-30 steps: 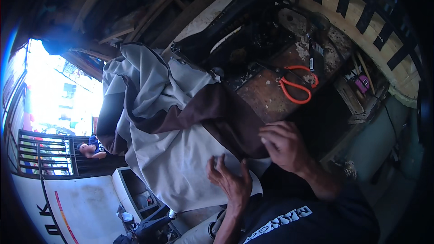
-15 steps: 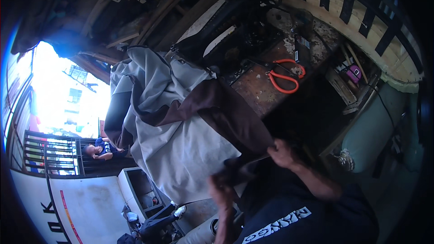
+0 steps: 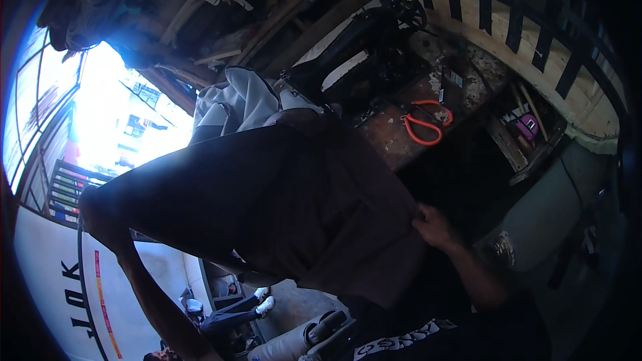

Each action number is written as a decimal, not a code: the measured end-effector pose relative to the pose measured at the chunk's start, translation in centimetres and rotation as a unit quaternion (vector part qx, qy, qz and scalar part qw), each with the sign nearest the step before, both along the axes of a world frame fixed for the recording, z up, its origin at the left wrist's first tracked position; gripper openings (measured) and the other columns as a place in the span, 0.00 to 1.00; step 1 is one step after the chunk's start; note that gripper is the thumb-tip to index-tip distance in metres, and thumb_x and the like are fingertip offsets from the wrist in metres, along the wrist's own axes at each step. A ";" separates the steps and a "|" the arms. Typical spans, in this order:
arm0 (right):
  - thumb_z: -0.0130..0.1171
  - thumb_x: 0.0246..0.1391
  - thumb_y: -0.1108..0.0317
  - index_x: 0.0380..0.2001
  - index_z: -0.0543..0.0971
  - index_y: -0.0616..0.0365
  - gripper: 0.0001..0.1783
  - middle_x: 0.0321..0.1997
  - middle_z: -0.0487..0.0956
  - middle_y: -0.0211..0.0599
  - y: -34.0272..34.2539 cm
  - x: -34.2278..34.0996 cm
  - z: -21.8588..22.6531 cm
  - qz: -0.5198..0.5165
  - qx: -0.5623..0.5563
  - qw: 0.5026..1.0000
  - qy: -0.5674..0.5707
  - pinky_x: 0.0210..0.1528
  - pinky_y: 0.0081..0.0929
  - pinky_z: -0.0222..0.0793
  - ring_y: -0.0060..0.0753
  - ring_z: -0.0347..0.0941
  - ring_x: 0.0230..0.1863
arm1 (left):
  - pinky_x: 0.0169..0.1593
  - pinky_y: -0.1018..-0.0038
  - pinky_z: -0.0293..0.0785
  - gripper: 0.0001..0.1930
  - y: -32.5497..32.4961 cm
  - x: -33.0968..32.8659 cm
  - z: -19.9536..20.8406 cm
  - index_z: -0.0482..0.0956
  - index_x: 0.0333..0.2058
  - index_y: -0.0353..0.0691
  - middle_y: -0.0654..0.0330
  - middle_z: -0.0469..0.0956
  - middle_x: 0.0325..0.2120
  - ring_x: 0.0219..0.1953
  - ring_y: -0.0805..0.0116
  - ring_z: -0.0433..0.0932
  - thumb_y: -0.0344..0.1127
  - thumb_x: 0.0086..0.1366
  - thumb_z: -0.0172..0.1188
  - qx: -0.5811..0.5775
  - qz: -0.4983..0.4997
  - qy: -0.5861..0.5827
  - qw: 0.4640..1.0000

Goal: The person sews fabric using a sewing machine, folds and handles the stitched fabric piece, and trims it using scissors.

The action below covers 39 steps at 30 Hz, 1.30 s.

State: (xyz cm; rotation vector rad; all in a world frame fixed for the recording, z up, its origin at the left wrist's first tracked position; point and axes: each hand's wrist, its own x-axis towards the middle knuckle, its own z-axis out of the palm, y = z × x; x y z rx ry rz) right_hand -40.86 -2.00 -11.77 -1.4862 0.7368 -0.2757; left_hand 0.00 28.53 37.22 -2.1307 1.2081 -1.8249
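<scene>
A large piece of dark brown and grey fabric [image 3: 267, 194] stretches between my hands. My left hand [image 3: 103, 217], dark against the bright window, is raised at the far left and closed on one corner. My right hand [image 3: 436, 228] pinches the right edge. The dark side spreads over most of the cloth; a bunched light grey part [image 3: 244, 100] lies by the black sewing machine [image 3: 354, 53]. To the right of the machine, orange-handled scissors [image 3: 424, 124] rest on the worn wooden table [image 3: 388, 140].
An open drawer [image 3: 511, 147] at the right holds a pink tape measure [image 3: 527, 125] and sticks. Rolls of material [image 3: 552, 200] stand beyond my right arm, and another roll [image 3: 284, 346] lies at the bottom. A person's legs [image 3: 231, 314] show below the cloth.
My left hand has swung from near my body out to the far left, spreading the fabric so its dark side covers the grey. My right hand still grips the edge.
</scene>
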 end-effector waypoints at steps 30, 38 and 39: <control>0.65 0.62 0.57 0.60 0.77 0.58 0.27 0.57 0.81 0.56 -1.2 12.3 9.5 0.100 -0.079 0.982 -0.141 0.64 0.41 0.72 0.55 0.77 0.60 | 0.72 0.54 0.57 0.26 0.2 -6.9 -37.7 0.69 0.66 0.41 0.37 0.63 0.68 0.71 0.34 0.57 0.48 0.76 0.45 0.046 0.244 0.624 0.741; 0.59 0.64 0.51 0.62 0.76 0.55 0.29 0.57 0.82 0.52 -0.1 13.4 12.2 0.181 -0.117 0.973 -0.078 0.62 0.42 0.73 0.54 0.79 0.58 | 0.67 0.54 0.62 0.22 0.4 -3.4 -33.5 0.73 0.60 0.40 0.38 0.67 0.63 0.66 0.35 0.63 0.44 0.74 0.49 0.041 0.268 0.641 0.718; 0.58 0.65 0.52 0.62 0.76 0.57 0.28 0.58 0.81 0.52 0.0 13.4 12.3 0.202 -0.108 0.971 -0.063 0.64 0.42 0.72 0.54 0.78 0.60 | 0.67 0.53 0.62 0.21 0.6 -2.8 -33.1 0.73 0.59 0.40 0.38 0.68 0.63 0.65 0.35 0.64 0.43 0.73 0.50 0.040 0.269 0.643 0.716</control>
